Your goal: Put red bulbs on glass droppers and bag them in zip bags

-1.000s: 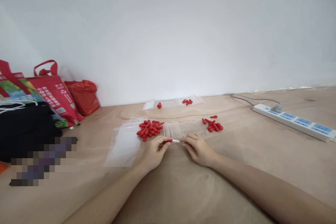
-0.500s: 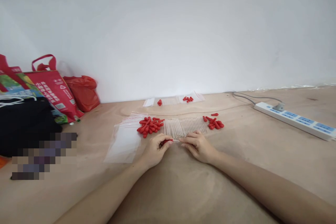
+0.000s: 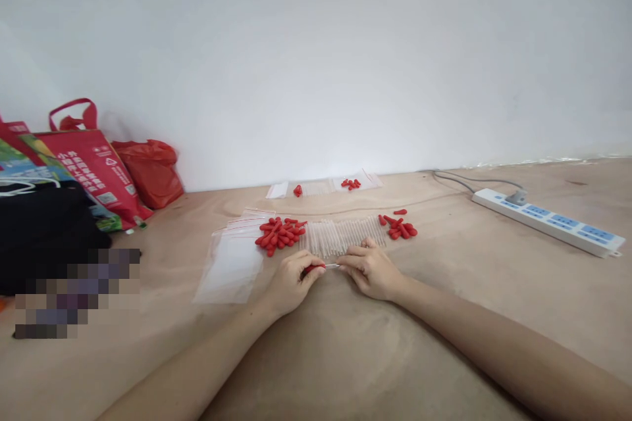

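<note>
Pinched in my left hand point(image 3: 295, 283) is a red rubber dropper bulb point(image 3: 315, 268), partly hidden by the fingers. My right hand point(image 3: 370, 272) closes on a thin clear dropper tube point(image 3: 332, 266), whose end meets the bulb between the two hands. Just beyond them lies a row of clear tubes point(image 3: 320, 237), side by side. A pile of red bulbs point(image 3: 279, 235) sits left of the row, and a smaller red group point(image 3: 402, 229) lies at its right end. Flat zip bags point(image 3: 230, 270) are spread beyond my left hand.
Near the wall lie more bags point(image 3: 277, 191), tubes point(image 3: 317, 187) and red pieces point(image 3: 351, 183). A white power strip point(image 3: 548, 220) with a plug and grey cable stands at right. Shopping bags point(image 3: 93, 171), a red plastic bag point(image 3: 153, 174) and a black bag point(image 3: 49, 237) fill the left.
The view has shifted slightly, so the surroundings sit a little further left. Both hands keep nearly the same place and grip, with the bulb and tube still end to end.
</note>
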The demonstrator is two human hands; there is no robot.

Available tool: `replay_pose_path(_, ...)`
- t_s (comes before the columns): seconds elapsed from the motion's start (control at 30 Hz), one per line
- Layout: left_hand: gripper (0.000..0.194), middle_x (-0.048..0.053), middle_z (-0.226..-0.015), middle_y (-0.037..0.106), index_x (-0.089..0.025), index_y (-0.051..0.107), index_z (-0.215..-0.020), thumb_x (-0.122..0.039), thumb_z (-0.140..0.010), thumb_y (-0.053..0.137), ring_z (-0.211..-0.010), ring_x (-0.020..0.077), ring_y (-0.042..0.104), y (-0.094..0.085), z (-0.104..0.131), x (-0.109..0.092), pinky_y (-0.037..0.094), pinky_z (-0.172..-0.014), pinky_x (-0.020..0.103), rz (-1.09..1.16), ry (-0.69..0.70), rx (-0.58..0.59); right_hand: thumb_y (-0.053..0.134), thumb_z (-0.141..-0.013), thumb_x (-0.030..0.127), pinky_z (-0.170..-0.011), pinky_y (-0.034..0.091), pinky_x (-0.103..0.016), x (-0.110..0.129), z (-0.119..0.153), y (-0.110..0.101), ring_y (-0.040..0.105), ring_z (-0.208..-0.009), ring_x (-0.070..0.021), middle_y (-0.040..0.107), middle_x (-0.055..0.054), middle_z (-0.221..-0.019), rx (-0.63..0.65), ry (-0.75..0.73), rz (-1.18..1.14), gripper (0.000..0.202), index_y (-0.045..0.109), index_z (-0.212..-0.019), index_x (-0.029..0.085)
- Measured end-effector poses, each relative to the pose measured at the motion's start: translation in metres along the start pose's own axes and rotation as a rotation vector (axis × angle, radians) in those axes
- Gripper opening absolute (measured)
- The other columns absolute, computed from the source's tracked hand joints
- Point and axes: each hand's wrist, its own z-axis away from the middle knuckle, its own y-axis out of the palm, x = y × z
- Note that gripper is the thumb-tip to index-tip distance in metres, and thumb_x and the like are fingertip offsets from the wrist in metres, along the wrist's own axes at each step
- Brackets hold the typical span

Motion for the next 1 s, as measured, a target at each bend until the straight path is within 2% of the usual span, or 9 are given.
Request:
replay_pose_path(0.37,0.018,0.004,-0.074,0.059,-0.018,0.059,-0.077,-0.024,-0.083,0.043,-0.07,0.0156,0.054,0.001,0.004,-0.003,0.044,-0.064,0.027,-0.086,0.111,0.02,0.036,-0.085,0.015,-0.064,0.022,-0.028,0.007,-0.001,0.002,0.047,-0.062,-0.0119,0.058,-0.003,-0.072,0.01,0.0,-0.008,0.02,0.056,-0.081,0.016)
replay_pose_path(0.7,0.016,0.004,-0.076,0.058,-0.018,0.059,-0.077,-0.022,-0.082,0.044,-0.073,0.0165,0.054,0.0,0.004,-0.005,0.043,-0.067,0.027,-0.134,0.145,0.047,0.038,-0.084,0.015,-0.063,0.022,-0.028,0.011,-0.004,0.004,0.047,-0.061,-0.0118,0.059,-0.003,-0.072,0.037,0.019,-0.036,0.019,0.057,-0.079,0.016)
replay_pose_path(0.83,0.014,0.004,-0.078,0.059,-0.018,0.058,-0.081,-0.021,-0.083,0.046,-0.074,0.0158,0.055,0.001,0.001,0.0,0.044,-0.068,0.027,-0.095,0.151,-0.032,0.037,-0.086,0.017,-0.064,0.023,-0.027,0.01,-0.007,0.001,0.049,-0.067,-0.0122,0.06,-0.003,-0.076,0.02,0.044,-0.048,0.021,0.059,-0.087,0.017)
replay_pose_path(1.0,0.012,0.003,-0.079,0.06,-0.019,0.058,-0.083,-0.022,-0.084,0.046,-0.077,0.0164,0.055,0.001,-0.003,0.008,0.044,-0.073,0.03,-0.115,0.162,-0.143,0.042,-0.086,0.022,-0.068,0.022,-0.029,0.005,-0.009,-0.008,0.049,-0.073,-0.0142,0.06,-0.005,-0.079,-0.025,0.02,0.107,0.021,0.063,-0.089,0.019)
